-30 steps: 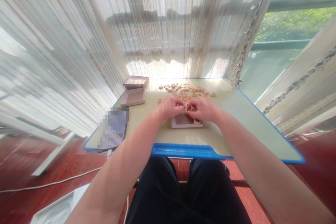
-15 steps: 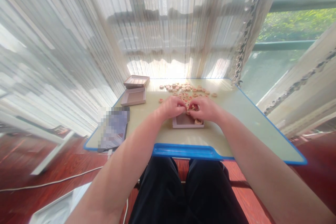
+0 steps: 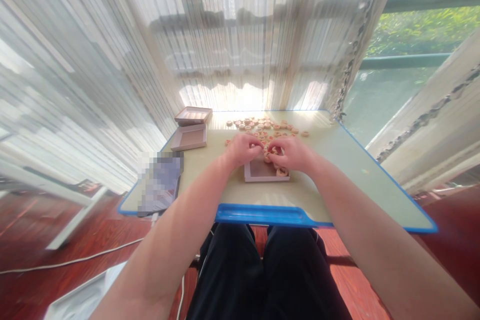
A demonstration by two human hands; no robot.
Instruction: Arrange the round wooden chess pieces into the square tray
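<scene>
In the head view, the left hand (image 3: 243, 149) and the right hand (image 3: 293, 154) meet at the middle of the green table (image 3: 337, 160). Both hands are narrow, with fingers bent, and together they pinch a bunch of pieces (image 3: 268, 154) between the fingertips. This bunch is over the far edge of a shallow tray (image 3: 260, 173). One piece (image 3: 282, 172) lies in the tray, at 5 o'clock from the bunch. At 12 o'clock, more round wooden pieces (image 3: 262, 125) are scattered on the table. At 10 o'clock lie two other trays (image 3: 189, 137), one behind the other. At 8 o'clock lies a flat blurred thing (image 3: 161, 182).
</scene>
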